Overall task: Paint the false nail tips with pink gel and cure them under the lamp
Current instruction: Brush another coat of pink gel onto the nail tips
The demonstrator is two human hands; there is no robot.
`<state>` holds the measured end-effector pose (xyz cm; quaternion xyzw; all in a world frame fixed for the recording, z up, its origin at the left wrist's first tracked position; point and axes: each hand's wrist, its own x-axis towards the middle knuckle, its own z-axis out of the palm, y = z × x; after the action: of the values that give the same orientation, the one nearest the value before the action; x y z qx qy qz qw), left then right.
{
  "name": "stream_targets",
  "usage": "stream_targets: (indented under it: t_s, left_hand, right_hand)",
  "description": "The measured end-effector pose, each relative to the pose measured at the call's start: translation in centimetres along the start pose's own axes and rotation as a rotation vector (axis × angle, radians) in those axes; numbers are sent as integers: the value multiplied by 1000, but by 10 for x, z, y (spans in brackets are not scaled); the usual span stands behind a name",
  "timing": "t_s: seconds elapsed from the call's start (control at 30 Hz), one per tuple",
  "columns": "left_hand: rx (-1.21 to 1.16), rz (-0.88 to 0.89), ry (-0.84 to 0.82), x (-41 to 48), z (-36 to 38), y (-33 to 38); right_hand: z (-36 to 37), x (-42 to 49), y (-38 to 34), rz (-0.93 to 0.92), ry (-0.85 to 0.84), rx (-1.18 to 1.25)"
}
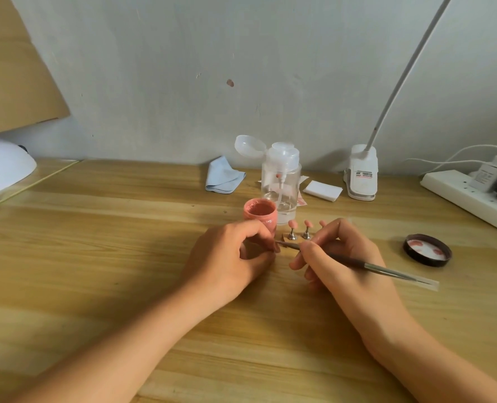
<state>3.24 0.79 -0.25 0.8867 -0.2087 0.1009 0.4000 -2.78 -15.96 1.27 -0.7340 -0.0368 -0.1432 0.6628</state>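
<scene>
Right hand (340,257) pinches the brush (357,261) pen-fashion, bristles meeting the curled left hand (235,257), which probably steadies a tip; its hold is hidden. Pink nail tips (293,223) stand just beyond both hands, with the open gel jar (260,213) within dipping reach.

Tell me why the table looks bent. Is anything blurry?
In the head view, the wide lens bends the table edges; light is soft, with faint shadows under the left hand and right hand; the brush tip by the jar looks blurred.

Matt wooden table (96,257), metal stands (292,235)
</scene>
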Motion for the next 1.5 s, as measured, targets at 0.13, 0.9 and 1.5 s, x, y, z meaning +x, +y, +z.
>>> stream_targets:
  t_s: [0.13,0.9,1.5]
  left_hand:
    - [5,4,6,-1,0,1]
    - [27,25,14,-1,-1,2]
    - [10,15,6,0,0,-2]
  right_hand:
    - [1,0,-2,-16,3,-25]
    - [4,1,-2,-23,14,-107]
    - [4,3,2,-30,32,-142]
